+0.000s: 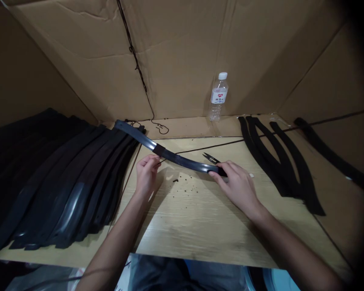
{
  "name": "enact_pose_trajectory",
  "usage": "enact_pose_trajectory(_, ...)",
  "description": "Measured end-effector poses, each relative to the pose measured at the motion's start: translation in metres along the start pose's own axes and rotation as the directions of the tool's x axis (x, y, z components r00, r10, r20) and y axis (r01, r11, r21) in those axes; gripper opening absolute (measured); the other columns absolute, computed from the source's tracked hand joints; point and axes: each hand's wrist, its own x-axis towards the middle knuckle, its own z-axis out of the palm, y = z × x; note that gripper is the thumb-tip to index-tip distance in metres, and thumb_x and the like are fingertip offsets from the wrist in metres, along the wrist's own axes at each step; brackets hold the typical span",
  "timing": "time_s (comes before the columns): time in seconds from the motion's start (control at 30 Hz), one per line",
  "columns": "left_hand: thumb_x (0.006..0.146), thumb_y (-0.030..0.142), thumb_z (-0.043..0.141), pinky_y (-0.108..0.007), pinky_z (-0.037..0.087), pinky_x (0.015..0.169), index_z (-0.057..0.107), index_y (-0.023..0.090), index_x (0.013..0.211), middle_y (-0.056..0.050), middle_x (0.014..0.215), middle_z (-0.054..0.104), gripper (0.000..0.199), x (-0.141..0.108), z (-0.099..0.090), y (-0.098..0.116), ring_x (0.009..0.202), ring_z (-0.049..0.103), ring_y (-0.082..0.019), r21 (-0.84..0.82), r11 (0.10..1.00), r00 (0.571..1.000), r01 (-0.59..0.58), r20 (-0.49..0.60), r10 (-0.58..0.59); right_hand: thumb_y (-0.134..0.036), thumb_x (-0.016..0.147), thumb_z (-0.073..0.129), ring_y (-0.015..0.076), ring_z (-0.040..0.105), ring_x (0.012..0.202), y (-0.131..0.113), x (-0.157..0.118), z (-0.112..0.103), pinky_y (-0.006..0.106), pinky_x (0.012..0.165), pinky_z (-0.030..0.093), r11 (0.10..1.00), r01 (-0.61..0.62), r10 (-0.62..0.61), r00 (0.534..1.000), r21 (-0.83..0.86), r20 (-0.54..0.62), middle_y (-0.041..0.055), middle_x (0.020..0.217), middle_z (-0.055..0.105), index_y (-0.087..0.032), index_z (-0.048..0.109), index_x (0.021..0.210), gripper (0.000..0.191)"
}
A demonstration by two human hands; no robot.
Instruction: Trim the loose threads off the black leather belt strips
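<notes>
Holding a curved black strip [189,163] over the middle of the desk [182,230], a person has both hands in view, set well apart. The right hand [236,182] is clamped on the strip's near end, thumb below and fingers above. The left hand [146,173] has its fingertips pinched together on a dark cord [210,147], just beside a dull band [158,150] around the strip. From there the cord passes the strip and runs taut toward the right wall of cardboard. The strip's far end slants toward the back left corner; whether it touches the pile [73,198] of similar strips, spread along the left edge, cannot be told.

Snips [211,158] point leftward beside the right fingers; it is unclear whether these touch them. Small dark crumbs [185,190] dot the desk between the forearms. Near the right edge lie several matte black pieces [301,173], some overlapping. A clear bottle [219,97] with a white cap stands upright by the back edge.
</notes>
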Motion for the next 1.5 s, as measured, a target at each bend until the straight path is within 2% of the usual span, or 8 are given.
enact_pose_trajectory(0.2,0.059,0.025,0.081,-0.021,0.037,0.058,0.068,0.015,0.059,0.001,0.060,0.054,0.017,0.007,-0.007,0.000,0.058,0.044,-0.008,0.064,0.996,0.997,-0.065,0.047,0.062,-0.052,0.100,0.038,0.0212,0.066,0.071,-0.004,0.000,-0.005,0.029,0.059,0.040,0.985,-0.137,0.111,0.969,0.105,0.220,0.0021,0.078,0.070,-0.022,0.061,0.090,0.039)
enact_pose_trajectory(0.4,0.055,0.027,0.084,-0.023,0.038,0.062,0.067,0.016,0.066,0.001,0.064,0.057,0.024,0.014,-0.011,-0.002,0.062,0.049,-0.009,0.067,0.989,0.989,-0.135,-0.048,0.138,-0.048,0.102,0.031,0.0151,0.059,0.060,-0.014,-0.001,-0.008,0.026,0.056,0.039,0.924,-0.128,-0.029,0.915,0.359,0.402,-0.0019,0.065,0.061,-0.022,0.051,0.071,0.045)
enact_pose_trajectory(0.53,0.063,0.033,0.084,-0.022,0.036,0.061,0.068,0.017,0.069,0.002,0.064,0.056,0.024,0.012,-0.011,0.003,0.062,0.048,-0.009,0.113,0.972,0.978,-0.206,0.011,0.206,-0.044,0.103,0.028,0.0148,0.056,0.059,-0.016,-0.002,-0.011,0.026,0.056,0.039,0.925,-0.069,-0.115,0.886,0.374,0.448,-0.0017,0.064,0.059,-0.022,0.048,0.069,0.045)
enact_pose_trajectory(0.67,0.065,0.036,0.085,-0.021,0.038,0.064,0.069,0.018,0.071,0.001,0.068,0.059,0.025,0.009,-0.011,0.005,0.064,0.050,-0.009,0.092,0.965,0.969,-0.245,0.058,0.240,-0.042,0.103,0.028,0.0155,0.058,0.060,-0.012,-0.004,-0.012,0.027,0.056,0.037,0.947,0.024,-0.166,0.890,0.320,0.426,-0.0007,0.067,0.061,-0.022,0.049,0.072,0.043)
enact_pose_trajectory(0.97,0.065,0.036,0.084,-0.022,0.035,0.060,0.066,0.017,0.068,0.001,0.065,0.057,0.026,0.003,-0.008,0.006,0.062,0.049,-0.010,0.115,0.971,0.976,-0.211,0.073,0.203,-0.039,0.103,0.026,0.0184,0.065,0.067,-0.003,-0.005,-0.011,0.029,0.059,0.039,0.961,0.250,-0.274,0.922,0.121,0.273,0.0041,0.078,0.069,-0.020,0.057,0.084,0.041)
enact_pose_trajectory(1.1,0.066,0.036,0.082,-0.023,0.034,0.059,0.066,0.018,0.066,0.000,0.066,0.057,0.024,0.003,-0.007,0.006,0.063,0.049,-0.011,0.157,0.965,0.977,-0.209,0.085,0.198,-0.044,0.102,0.029,0.0182,0.059,0.056,-0.001,-0.007,-0.011,0.029,0.054,0.035,0.966,0.249,-0.260,0.935,0.074,0.240,0.0014,0.066,0.064,-0.021,0.055,0.082,0.039)
enact_pose_trajectory(1.23,0.066,0.037,0.081,-0.024,0.032,0.056,0.066,0.018,0.067,0.000,0.066,0.058,0.024,0.002,-0.008,0.006,0.062,0.047,-0.012,0.219,0.957,0.980,-0.190,0.106,0.170,-0.046,0.103,0.027,0.0178,0.058,0.055,0.002,-0.007,-0.011,0.029,0.054,0.035,0.967,0.247,-0.255,0.947,0.065,0.193,0.0016,0.065,0.063,-0.021,0.054,0.082,0.043)
enact_pose_trajectory(1.5,0.060,0.031,0.083,-0.023,0.036,0.061,0.066,0.017,0.067,0.001,0.066,0.057,0.023,0.004,-0.007,0.005,0.063,0.049,-0.011,0.118,0.977,0.984,-0.175,0.043,0.171,-0.044,0.104,0.026,0.0205,0.067,0.070,0.004,-0.009,-0.008,0.030,0.061,0.044,0.957,0.289,-0.287,0.957,-0.040,0.044,0.0082,0.083,0.070,-0.017,0.058,0.090,0.044)
